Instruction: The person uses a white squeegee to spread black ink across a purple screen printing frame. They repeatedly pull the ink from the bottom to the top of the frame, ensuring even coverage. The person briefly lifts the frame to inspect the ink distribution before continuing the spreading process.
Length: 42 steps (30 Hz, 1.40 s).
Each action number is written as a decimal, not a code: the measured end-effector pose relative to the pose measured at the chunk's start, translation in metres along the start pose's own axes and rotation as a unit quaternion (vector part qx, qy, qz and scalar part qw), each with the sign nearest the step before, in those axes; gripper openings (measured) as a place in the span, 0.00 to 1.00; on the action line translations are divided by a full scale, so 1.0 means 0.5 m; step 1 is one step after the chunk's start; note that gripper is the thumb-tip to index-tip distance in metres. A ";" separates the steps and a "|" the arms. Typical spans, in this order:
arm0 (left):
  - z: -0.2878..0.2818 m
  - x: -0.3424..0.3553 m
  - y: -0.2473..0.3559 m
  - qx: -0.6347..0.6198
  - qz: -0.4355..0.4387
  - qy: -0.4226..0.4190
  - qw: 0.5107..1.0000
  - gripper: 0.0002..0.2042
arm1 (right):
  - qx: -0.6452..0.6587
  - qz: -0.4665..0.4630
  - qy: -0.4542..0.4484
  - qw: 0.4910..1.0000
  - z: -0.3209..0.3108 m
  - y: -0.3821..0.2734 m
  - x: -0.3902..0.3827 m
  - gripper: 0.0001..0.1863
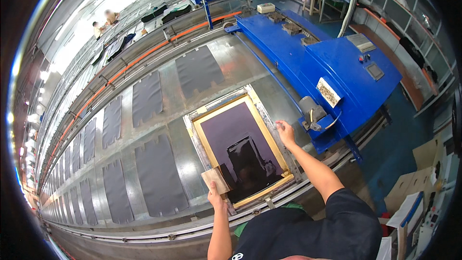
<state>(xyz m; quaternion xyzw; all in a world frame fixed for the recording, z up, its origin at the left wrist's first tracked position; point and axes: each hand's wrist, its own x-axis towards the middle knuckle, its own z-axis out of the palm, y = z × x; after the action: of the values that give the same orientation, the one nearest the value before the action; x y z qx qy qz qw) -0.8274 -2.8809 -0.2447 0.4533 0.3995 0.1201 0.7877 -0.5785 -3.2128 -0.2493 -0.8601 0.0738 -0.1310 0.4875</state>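
My left hand [215, 196] is closed on a squeegee [214, 179] with a pale wooden grip, tilted over the near left corner of a screen printing frame [270, 137]. Inside the frame's yellowish border, the purple-grey mesh [226, 125] carries a pool of glossy black ink [250, 171] across its near part. At the frame's right outer edge is my right hand [286, 133], its fingers curled together. Whether they pinch anything or touch the frame is too small to tell. The frame lies on a long metal printing table [180, 132].
Dark fabric panels [161, 176] lie in two rows along the table to the left. A blue machine carriage [332, 77] with a motor [310, 111] stands close on the right. An orange rail [125, 67] borders the far side. Two people [103, 24] work far left; cardboard [409, 188] stands at lower right.
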 end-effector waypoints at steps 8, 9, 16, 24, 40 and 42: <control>-0.020 0.021 -0.001 0.018 0.030 -0.005 0.999 0.31 | 0.034 0.031 -0.031 0.998 0.003 -0.022 -0.019 0.11; -0.019 0.019 -0.002 0.021 0.028 -0.005 0.999 0.31 | 0.031 0.035 -0.033 0.998 0.002 -0.020 -0.019 0.11; -0.021 0.015 -0.013 0.035 0.055 0.007 0.998 0.30 | 0.025 0.020 -0.027 0.999 0.018 -0.014 -0.031 0.12; -0.026 -0.015 0.039 0.008 0.054 0.029 0.998 0.24 | 0.063 0.027 -0.066 0.995 0.076 -0.002 -0.040 0.15; -0.081 -0.140 0.016 0.351 0.235 0.096 0.901 0.17 | -0.049 0.065 -0.107 0.991 0.076 0.006 -0.029 0.17; -0.074 -0.152 -0.008 0.413 0.275 0.124 0.859 0.17 | -0.059 0.070 -0.096 0.991 0.076 0.003 -0.031 0.17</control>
<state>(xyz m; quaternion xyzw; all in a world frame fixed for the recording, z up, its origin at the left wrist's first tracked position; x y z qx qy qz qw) -0.9050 -2.9020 -0.2185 0.8100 0.3660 0.2111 0.4066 -0.5819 -3.1784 -0.2716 -0.8889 0.0938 -0.0087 0.4484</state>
